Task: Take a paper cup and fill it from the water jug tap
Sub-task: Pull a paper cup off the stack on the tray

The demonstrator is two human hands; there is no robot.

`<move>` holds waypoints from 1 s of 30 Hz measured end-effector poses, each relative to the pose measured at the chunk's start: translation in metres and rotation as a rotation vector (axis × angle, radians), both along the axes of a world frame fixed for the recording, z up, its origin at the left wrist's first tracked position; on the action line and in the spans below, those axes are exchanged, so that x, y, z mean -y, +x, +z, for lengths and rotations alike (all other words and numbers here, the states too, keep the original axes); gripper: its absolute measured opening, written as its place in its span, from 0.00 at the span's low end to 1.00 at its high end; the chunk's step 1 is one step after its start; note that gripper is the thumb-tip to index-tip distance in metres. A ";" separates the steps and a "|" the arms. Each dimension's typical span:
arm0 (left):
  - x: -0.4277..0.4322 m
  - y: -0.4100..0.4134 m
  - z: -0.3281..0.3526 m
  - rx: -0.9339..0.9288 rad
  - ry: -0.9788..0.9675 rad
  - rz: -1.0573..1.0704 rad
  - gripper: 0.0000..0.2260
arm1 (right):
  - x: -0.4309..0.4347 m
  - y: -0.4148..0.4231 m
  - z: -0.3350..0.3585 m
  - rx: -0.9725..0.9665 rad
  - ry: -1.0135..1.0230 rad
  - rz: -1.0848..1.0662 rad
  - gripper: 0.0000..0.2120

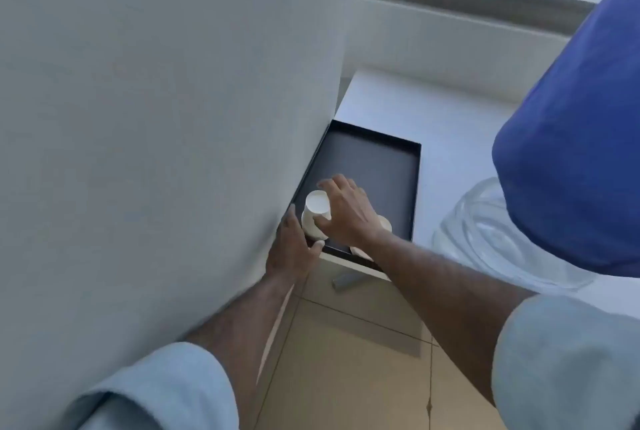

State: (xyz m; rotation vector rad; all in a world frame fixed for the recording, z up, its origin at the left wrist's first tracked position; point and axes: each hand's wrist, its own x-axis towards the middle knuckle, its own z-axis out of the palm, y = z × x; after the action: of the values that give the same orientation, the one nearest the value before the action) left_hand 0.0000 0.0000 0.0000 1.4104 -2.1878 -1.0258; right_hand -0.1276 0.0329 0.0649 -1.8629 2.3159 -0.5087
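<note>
Right hand (346, 211) clamps fingers and thumb on the inverted paper cup (316, 213) at the black tray's (414, 187) 7 o'clock corner; left hand (294, 242), fingers together, steadies the stack's base.

A white worktop (450, 166) runs through the centre right of the frame below a window. A black tray (374, 159) lies on it against the wall at centre, paper cups (316, 213) standing at its near end. A clear water jug (485, 228) stands at right.
</note>
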 end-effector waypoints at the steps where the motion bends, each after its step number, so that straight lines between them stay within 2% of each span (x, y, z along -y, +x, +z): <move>1: 0.003 -0.003 -0.007 -0.019 0.010 0.014 0.43 | 0.006 -0.001 -0.005 -0.001 0.018 0.021 0.27; 4: 0.009 -0.008 -0.016 -0.038 -0.013 0.014 0.41 | 0.015 -0.003 -0.005 0.008 0.051 0.017 0.25; 9: 0.017 -0.021 -0.025 -0.100 -0.090 0.058 0.37 | 0.027 -0.005 -0.015 -0.120 0.049 0.038 0.22; 13: 0.020 -0.029 -0.024 -0.130 -0.066 0.092 0.41 | 0.035 -0.005 -0.017 -0.128 0.042 0.035 0.25; 16: 0.020 -0.030 -0.026 -0.162 -0.036 0.131 0.45 | 0.035 -0.007 -0.015 -0.101 0.116 0.023 0.27; 19: 0.019 -0.030 -0.029 -0.171 -0.024 0.159 0.44 | 0.036 -0.008 -0.013 -0.072 0.176 0.015 0.26; 30: 0.020 -0.028 -0.028 -0.143 -0.027 0.162 0.45 | 0.034 -0.005 -0.004 -0.060 0.118 0.031 0.24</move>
State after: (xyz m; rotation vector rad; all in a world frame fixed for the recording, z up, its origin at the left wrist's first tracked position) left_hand -0.0282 -0.0196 -0.0284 1.4294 -1.9449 -1.0033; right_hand -0.1331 -0.0009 0.0608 -1.8802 2.2953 -0.3093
